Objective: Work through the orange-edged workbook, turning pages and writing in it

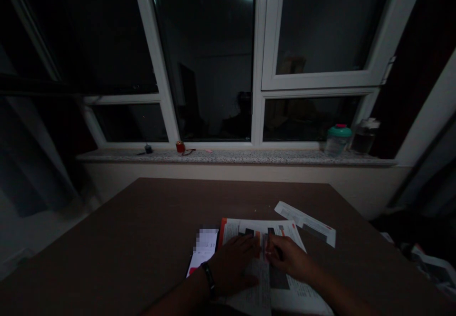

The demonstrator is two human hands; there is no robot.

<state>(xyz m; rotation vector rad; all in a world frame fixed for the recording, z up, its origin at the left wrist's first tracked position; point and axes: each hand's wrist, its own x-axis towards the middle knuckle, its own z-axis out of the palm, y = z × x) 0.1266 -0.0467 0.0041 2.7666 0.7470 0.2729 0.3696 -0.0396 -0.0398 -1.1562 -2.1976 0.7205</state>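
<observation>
A printed magazine or booklet [295, 285] with text, dark pictures and an orange edge lies in front of me on the table. My left hand [237, 263] rests flat on its left part, fingers stretched out, a dark band round the wrist. My right hand [285, 254] is closed, low over the middle of the pages, just right of the left fingertips. Something small and dark shows at its fingers, too dim to name. A narrow strip, clear or pale, seems to run upright between the hands. Left of the booklet lies a lit phone [204, 249], partly behind my left forearm.
A cut strip of printed paper [306, 223] lies right of the booklet on the brown table [160, 221]. On the stone windowsill [249, 157] stand a green-lidded jar [338, 139], a clear bottle [364, 138], a small red item [180, 147] and a small dark bottle [148, 148].
</observation>
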